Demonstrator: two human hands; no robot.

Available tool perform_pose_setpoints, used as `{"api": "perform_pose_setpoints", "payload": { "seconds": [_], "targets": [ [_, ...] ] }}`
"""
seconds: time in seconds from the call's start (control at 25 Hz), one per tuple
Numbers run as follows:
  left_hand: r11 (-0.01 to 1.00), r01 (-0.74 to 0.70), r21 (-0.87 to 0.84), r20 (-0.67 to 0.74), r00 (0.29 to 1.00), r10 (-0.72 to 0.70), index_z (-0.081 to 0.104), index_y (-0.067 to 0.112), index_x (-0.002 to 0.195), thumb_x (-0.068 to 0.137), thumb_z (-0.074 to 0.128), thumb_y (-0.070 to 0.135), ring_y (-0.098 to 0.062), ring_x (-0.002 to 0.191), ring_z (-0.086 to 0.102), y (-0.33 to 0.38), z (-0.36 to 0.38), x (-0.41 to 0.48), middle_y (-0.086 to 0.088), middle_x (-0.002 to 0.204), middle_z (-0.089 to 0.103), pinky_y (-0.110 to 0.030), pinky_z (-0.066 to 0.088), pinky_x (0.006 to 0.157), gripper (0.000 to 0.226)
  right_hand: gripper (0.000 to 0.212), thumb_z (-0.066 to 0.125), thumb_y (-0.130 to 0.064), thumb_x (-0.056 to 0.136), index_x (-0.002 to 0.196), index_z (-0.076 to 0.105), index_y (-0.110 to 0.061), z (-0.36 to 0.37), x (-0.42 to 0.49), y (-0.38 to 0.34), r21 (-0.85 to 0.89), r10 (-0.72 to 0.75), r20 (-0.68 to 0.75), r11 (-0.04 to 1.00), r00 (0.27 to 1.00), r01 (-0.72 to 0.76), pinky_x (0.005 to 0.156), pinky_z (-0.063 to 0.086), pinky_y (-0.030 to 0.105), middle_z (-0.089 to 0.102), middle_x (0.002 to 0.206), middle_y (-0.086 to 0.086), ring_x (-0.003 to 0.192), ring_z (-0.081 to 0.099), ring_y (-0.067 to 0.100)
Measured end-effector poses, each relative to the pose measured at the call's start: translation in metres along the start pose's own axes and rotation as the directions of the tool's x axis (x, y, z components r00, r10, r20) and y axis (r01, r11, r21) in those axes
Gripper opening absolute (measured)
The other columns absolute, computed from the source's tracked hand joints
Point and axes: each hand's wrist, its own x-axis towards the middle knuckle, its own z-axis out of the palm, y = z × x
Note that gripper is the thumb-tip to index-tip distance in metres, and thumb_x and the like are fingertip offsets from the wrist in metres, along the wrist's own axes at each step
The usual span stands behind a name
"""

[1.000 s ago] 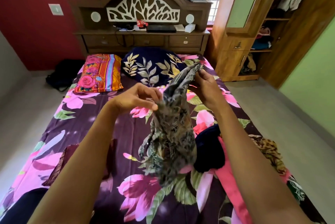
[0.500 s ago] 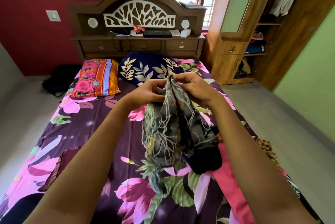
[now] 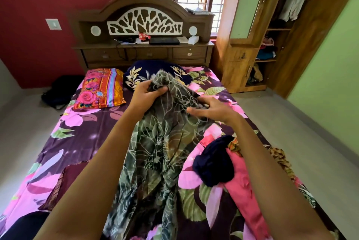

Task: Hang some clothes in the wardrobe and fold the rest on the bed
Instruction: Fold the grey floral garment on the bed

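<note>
Over the bed's middle the left hand grips the garment by its top and the right hand pinches a fold just beside; better find both shoulders and shake it flat.

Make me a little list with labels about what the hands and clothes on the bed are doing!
Left: the left hand grips the top of the dark green leaf-print fabric garment
Right: the right hand pinches the same garment's edge
Garment: top held up, lower part draped on the purple floral bedsheet
Waiting pile: crumpled navy blue cloth partly on a pink cloth, beside the right arm
Wardrobe: brown wooden wardrobe, open, clothes hanging inside
</note>
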Motion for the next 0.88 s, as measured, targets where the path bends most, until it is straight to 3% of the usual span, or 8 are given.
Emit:
{"api": "perform_pose_setpoints", "payload": {
  "seconds": [0.04, 0.12, 0.28, 0.4, 0.52, 0.6, 0.72, 0.88],
  "targets": [
    [0.999, -0.014, -0.033, -0.018, 1.000, 0.013, 0.066, 0.015, 0.085, 0.085, 0.065, 0.003, 0.001, 0.064, 0.066, 0.002, -0.004, 0.000, 0.010, 0.069, 0.070, -0.015, 0.052, 0.061, 0.012, 0.057, 0.078, -0.050, 0.068, 0.107, 0.064, -0.011, 0.001, 0.000, 0.001, -0.012, 0.031, 0.008, 0.999, 0.999, -0.031, 0.085, 0.054, 0.036, 0.070, 0.102, 0.005, 0.091, 0.068, 0.017],
    [0.998, -0.022, -0.066, -0.024, 0.999, 0.021, 0.066, 0.018, 0.084, 0.085, 0.064, 0.003, -0.001, 0.065, 0.066, 0.005, -0.013, -0.001, 0.013, 0.067, 0.070, -0.016, 0.052, 0.061, 0.015, 0.037, 0.077, -0.029, 0.077, 0.102, 0.066, -0.004, 0.000, 0.001, 0.001, 0.017, -0.023, -0.069, 1.000, 0.997, 0.024, 0.081, 0.054, 0.037, 0.070, 0.098, 0.015, 0.084, 0.067, 0.020],
    [0.991, -0.085, 0.101, -0.057, 0.994, 0.091, 0.064, 0.022, 0.081, 0.081, 0.067, -0.001, 0.002, 0.065, 0.064, 0.006, -0.032, -0.001, 0.016, 0.065, 0.069, -0.015, 0.050, 0.064, 0.023, 0.005, 0.066, -0.015, 0.087, 0.092, 0.069, -0.015, -0.005, 0.000, -0.016, -0.028, -0.204, -0.165, 0.979, 0.965, 0.202, 0.069, 0.049, 0.020, 0.069, 0.086, 0.000, 0.072, 0.062, 0.003],
    [0.939, -0.184, 0.290, 0.073, 0.983, 0.170, 0.052, 0.036, 0.097, 0.078, 0.068, -0.007, -0.006, 0.084, 0.062, 0.003, -0.046, -0.002, 0.006, 0.092, 0.065, -0.021, 0.051, 0.074, 0.049, 0.021, 0.064, -0.011, 0.089, 0.106, 0.067, 0.000, -0.003, 0.009, -0.021, -0.276, -0.303, -0.178, 0.928, 0.936, 0.248, 0.074, 0.040, 0.012, 0.066, 0.108, 0.021, 0.081, 0.054, -0.005],
    [0.910, -0.259, 0.323, 0.340, 0.930, 0.144, 0.047, 0.055, 0.103, 0.078, 0.066, -0.010, -0.005, 0.096, 0.062, 0.009, -0.051, -0.007, 0.001, 0.107, 0.062, -0.018, 0.053, 0.080, 0.071, 0.036, 0.061, -0.010, 0.091, 0.123, 0.058, 0.005, -0.004, 0.010, -0.022, -0.319, -0.317, -0.193, 0.915, 0.929, 0.246, 0.087, 0.038, 0.016, 0.057, 0.128, 0.023, 0.104, 0.058, 0.015],
    [0.878, -0.294, 0.378, 0.410, 0.904, 0.126, 0.057, 0.056, 0.091, 0.078, 0.068, -0.007, 0.002, 0.087, 0.062, 0.010, -0.051, -0.006, 0.006, 0.098, 0.062, -0.014, 0.052, 0.073, 0.065, 0.031, 0.063, -0.008, 0.089, 0.117, 0.061, 0.006, -0.009, 0.008, -0.018, -0.312, -0.316, -0.196, 0.918, 0.928, 0.246, 0.089, 0.040, 0.023, 0.062, 0.121, 0.020, 0.101, 0.053, 0.011],
    [0.846, -0.302, 0.440, 0.384, 0.915, 0.127, 0.064, 0.040, 0.077, 0.068, 0.080, 0.000, 0.006, 0.071, 0.061, 0.007, -0.050, -0.003, 0.008, 0.081, 0.062, -0.015, 0.049, 0.067, 0.044, 0.017, 0.067, -0.006, 0.085, 0.100, 0.070, 0.001, -0.018, 0.000, -0.017, -0.356, -0.320, -0.158, 0.901, 0.934, 0.249, 0.084, 0.047, 0.034, 0.068, 0.098, 0.012, 0.093, 0.061, 0.018],
    [0.814, -0.297, 0.500, 0.341, 0.931, 0.130, 0.064, 0.024, 0.070, 0.056, 0.088, 0.013, 0.005, 0.058, 0.058, 0.004, -0.045, 0.000, 0.007, 0.068, 0.062, -0.011, 0.046, 0.059, 0.030, 0.021, 0.070, -0.006, 0.083, 0.103, 0.071, -0.003, -0.031, -0.009, -0.012, -0.350, -0.223, -0.092, 0.920, 0.970, 0.178, 0.088, 0.051, 0.032, 0.069, 0.102, 0.011, 0.097, 0.064, 0.022]
  ]
}}
